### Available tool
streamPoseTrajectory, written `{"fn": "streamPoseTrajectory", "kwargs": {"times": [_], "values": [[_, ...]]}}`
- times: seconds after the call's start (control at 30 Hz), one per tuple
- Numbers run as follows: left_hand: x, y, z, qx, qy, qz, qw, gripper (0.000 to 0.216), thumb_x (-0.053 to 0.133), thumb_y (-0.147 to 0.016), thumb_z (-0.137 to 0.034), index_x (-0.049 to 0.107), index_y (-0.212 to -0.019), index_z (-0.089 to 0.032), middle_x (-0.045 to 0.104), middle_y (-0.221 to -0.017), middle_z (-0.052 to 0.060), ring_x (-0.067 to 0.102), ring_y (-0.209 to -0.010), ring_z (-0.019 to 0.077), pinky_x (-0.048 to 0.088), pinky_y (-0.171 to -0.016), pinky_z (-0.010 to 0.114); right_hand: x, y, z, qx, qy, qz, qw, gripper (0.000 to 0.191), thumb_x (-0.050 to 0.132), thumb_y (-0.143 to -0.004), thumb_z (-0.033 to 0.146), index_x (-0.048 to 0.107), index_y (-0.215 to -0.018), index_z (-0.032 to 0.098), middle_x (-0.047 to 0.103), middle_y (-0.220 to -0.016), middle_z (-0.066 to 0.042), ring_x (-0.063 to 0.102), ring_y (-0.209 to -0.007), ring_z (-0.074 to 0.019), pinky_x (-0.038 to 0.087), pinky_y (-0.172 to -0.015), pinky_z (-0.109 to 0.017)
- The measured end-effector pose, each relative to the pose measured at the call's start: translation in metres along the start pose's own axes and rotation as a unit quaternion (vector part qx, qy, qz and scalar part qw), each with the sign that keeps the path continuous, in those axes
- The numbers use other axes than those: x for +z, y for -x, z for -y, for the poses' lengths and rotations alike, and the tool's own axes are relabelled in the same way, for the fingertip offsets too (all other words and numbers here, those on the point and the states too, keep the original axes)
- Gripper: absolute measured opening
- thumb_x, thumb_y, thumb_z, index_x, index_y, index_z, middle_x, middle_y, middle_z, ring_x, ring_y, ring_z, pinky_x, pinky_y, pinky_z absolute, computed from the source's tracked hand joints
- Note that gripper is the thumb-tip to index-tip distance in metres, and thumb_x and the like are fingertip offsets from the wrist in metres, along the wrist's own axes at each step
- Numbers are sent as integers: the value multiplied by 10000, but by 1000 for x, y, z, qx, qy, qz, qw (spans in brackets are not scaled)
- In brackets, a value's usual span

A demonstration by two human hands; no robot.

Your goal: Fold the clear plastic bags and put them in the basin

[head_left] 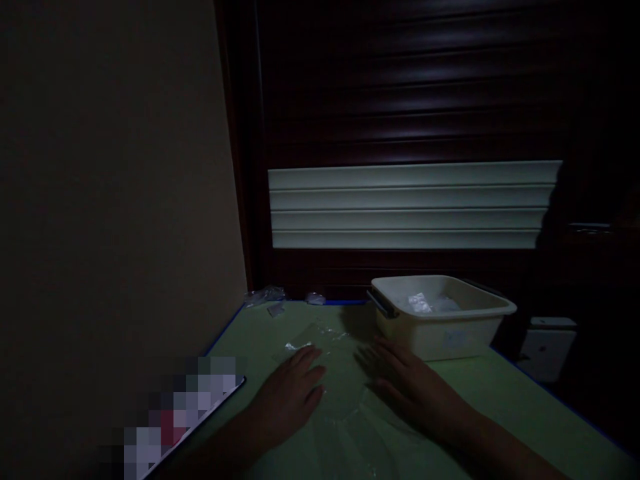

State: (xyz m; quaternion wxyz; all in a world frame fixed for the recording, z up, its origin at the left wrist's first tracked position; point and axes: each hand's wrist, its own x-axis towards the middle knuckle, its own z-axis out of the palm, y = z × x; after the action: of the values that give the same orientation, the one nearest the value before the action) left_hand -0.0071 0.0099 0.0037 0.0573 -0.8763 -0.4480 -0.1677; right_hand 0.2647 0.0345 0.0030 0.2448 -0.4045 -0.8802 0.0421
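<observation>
A clear plastic sheet or bag (pixel 345 427) lies flat on the green tabletop, its edges faint in the dim light. My left hand (pixel 287 400) rests over its left side, palm down, with the fingers stretched forward and nothing held. On the other side, my right hand (pixel 407 380) is spread above the plastic, close to the front of the white tub; its fingertips are slightly blurred. Whether either palm presses on the plastic cannot be made out.
The white tub (pixel 440 337) with dark handles holds clear plastic pieces (pixel 420 303). Crumpled plastic (pixel 267 295) lies along the back edge. A pixelated, dark-edged panel (pixel 185 420) stands at left. Beyond the right edge is a white box (pixel 547 350). A wall and slatted door enclose the table.
</observation>
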Motion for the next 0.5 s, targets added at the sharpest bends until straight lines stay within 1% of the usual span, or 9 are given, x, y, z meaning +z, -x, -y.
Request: {"fn": "streamPoseTrajectory", "kwargs": {"times": [0.07, 0.1, 0.17, 0.2, 0.23, 0.27, 0.33, 0.4, 0.5], "values": [[-9, -1, -5, 20, 11, 16, 1000, 160, 493, -892, -114, 636, -947, -162, 618, -1097, 96, 549, -1059, 243, 449, -919, 383, -4, 1, 10, -39, -16, -31, 999, 347, 430, -922, 288, 557, -1213, 147, 568, -1240, -169, 566, -1089, -244, 480, -904, -388], [-14, -1, -7, 29, 13, 25, 999, 158, 489, -895, -109, 637, -894, -163, 637, -992, 72, 581, -956, 220, 470, -866, 355, -6, 2, 17, -62, -23, -36, 997, 290, 424, -915, 235, 591, -1138, 153, 609, -1154, -154, 597, -1003, -222, 501, -839, -351], [-21, 2, -8, 48, 27, 39, 998, 155, 503, -876, -99, 631, -825, -169, 636, -885, 40, 588, -845, 187, 482, -791, 300, -7, 2, 34, -110, -18, -38, 993, 220, 425, -900, 178, 632, -973, 160, 653, -953, -117, 608, -846, -195, 495, -726, -307], [-22, 5, -7, 59, 45, 39, 997, 153, 512, -852, -81, 628, -808, -171, 633, -876, 34, 583, -842, 181, 477, -778, 282, -5, 2, 42, -145, -8, -23, 989, 212, 425, -901, 173, 637, -913, 164, 652, -882, -99, 599, -796, -188, 479, -686, -295], [-23, 8, -6, 69, 72, 32, 994, 165, 515, -820, -54, 626, -798, -173, 630, -883, 32, 579, -855, 176, 471, -772, 266, -2, 1, 49, -180, 6, -21, 983, 211, 433, -903, 184, 637, -849, 171, 645, -792, -75, 584, -716, -176, 455, -626, -279], [-22, 13, -4, 78, 108, 19, 991, 200, 503, -778, -16, 626, -798, -174, 628, -888, 33, 575, -871, 174, 465, -774, 257, 2, -1, 55, -218, 22, -15, 976, 218, 444, -912, 216, 633, -808, 178, 636, -734, -54, 566, -661, -164, 432, -594, -271], [-19, 21, 0, 83, 173, -26, 981, 335, 451, -685, 49, 635, -859, -171, 628, -924, 44, 576, -903, 168, 461, -792, 249, 15, -5, 62, -295, 54, -15, 954, 273, 448, -932, 293, 613, -743, 187, 622, -651, -20, 540, -586, -146, 402, -562, -263], [-14, 28, 4, 86, 197, -28, 976, 445, 426, -609, 63, 650, -910, -177, 637, -958, 49, 587, -921, 168, 466, -801, 246, 31, -10, 64, -331, 74, -13, 941, 321, 406, -961, 303, 596, -728, 192, 621, -615, 2, 529, -552, -127, 388, -549, -248], [-10, 31, 10, 86, 195, -6, 977, 486, 427, -569, 41, 676, -907, -204, 651, -990, 47, 598, -941, 179, 474, -805, 256, 56, -17, 60, -348, 66, 0, 935, 334, 352, -979, 289, 597, -766, 209, 640, -623, 14, 538, -554, -124, 388, -527, -241]]}}
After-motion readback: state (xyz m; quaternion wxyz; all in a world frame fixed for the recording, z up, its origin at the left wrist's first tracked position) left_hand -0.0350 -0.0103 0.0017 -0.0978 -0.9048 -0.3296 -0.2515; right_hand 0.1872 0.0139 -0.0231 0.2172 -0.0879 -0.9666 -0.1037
